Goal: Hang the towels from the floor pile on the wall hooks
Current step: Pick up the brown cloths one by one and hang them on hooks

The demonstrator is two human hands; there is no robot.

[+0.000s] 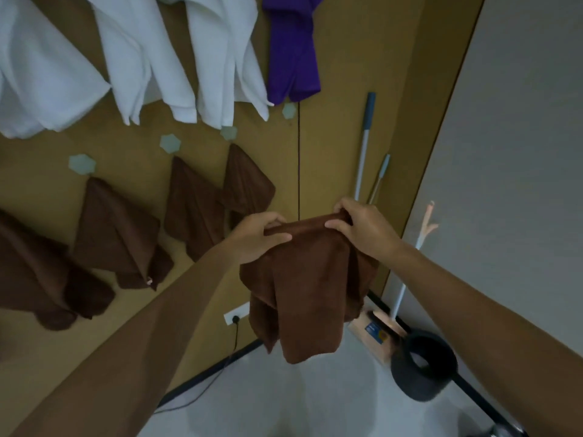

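Left hand (262, 236) and right hand (362, 230) pinch brown towel (309, 279) along its level top edge; bare hexagonal hook (288, 111) above, nearer left.

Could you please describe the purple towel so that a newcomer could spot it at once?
Start at the tan wall panel and follow its upper row of hanging white towels rightward. The ribbed purple cloth towel ends that row. It alone is purple; its neighbours are all white.

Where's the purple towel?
In the head view, the purple towel hangs on the wall at top centre, just right of the white towels, above the held brown towel.
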